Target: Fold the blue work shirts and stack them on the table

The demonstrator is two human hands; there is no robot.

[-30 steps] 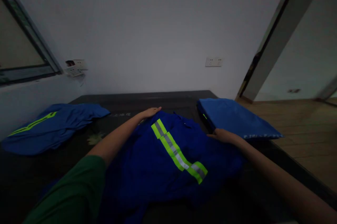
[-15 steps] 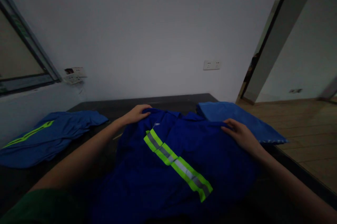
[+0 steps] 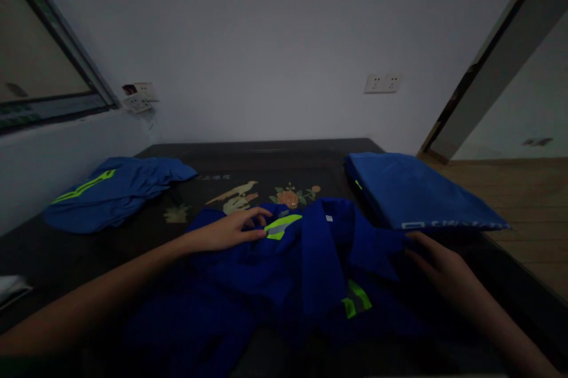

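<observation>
A dark blue work jacket [image 3: 284,283] with yellow-green and grey reflective strips lies spread on the dark table, its collar [image 3: 323,248] towards the far side and a small white label at the neck. My left hand [image 3: 235,229] rests on the jacket's left shoulder beside a reflective strip, thumb and fingers apart. At the opposite shoulder, my right hand [image 3: 437,262] pinches the edge of the jacket between thumb and fingers. The lower part of the jacket fades into shadow near me.
A crumpled blue garment [image 3: 119,191] with yellow-green stripes lies at the left. A flat blue package [image 3: 417,189] with white print sits at the right edge. Bird and flower pictures decorate the dark table [image 3: 266,159]. Something white [image 3: 13,289] is at far left. A wall stands behind.
The jacket was held up by both shoulders with its strip across the front; now it lies lower, collar and label showing. My left hand has loosened, and the table's pictures have come into view.
</observation>
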